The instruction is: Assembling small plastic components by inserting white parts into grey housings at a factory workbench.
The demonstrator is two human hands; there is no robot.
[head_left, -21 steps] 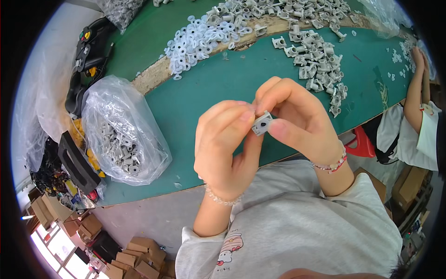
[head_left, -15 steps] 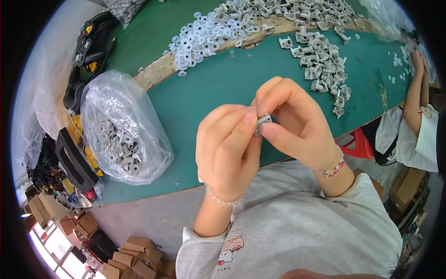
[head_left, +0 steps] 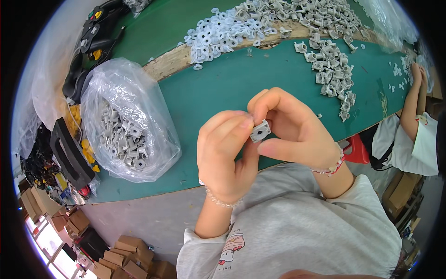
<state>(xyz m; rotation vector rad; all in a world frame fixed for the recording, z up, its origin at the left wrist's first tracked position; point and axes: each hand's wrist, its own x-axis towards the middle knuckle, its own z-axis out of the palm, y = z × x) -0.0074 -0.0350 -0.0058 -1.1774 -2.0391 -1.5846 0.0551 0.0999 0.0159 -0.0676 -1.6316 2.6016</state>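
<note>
Above the table's near edge my two hands meet at a small light-grey plastic part (head_left: 261, 132) with a square face and a dark round hole. My left hand (head_left: 226, 151) is closed, pinching the part's left side between thumb and fingers. Curled over from the right, my right hand (head_left: 295, 132) has its index fingertip at the part's upper edge; its thumb lies just below, apart from the face. Similar grey parts form a long pile (head_left: 332, 69) beyond my right hand. Thin translucent white discs with holes lie in a heap (head_left: 218, 37) farther back.
To the left, a clear plastic bag (head_left: 162, 153) holds several grey parts. Black game controllers (head_left: 95, 44) and a black curved piece (head_left: 69, 153) lie past it. A wooden strip (head_left: 169, 65) crosses the green table (head_left: 204, 93). At right are another person's arms (head_left: 411, 100) and a red stool (head_left: 357, 149).
The grey part has been turned so its holed face shows. My right thumb has come off it and dropped lower. The whole view has shifted slightly, moving the table items rightward.
</note>
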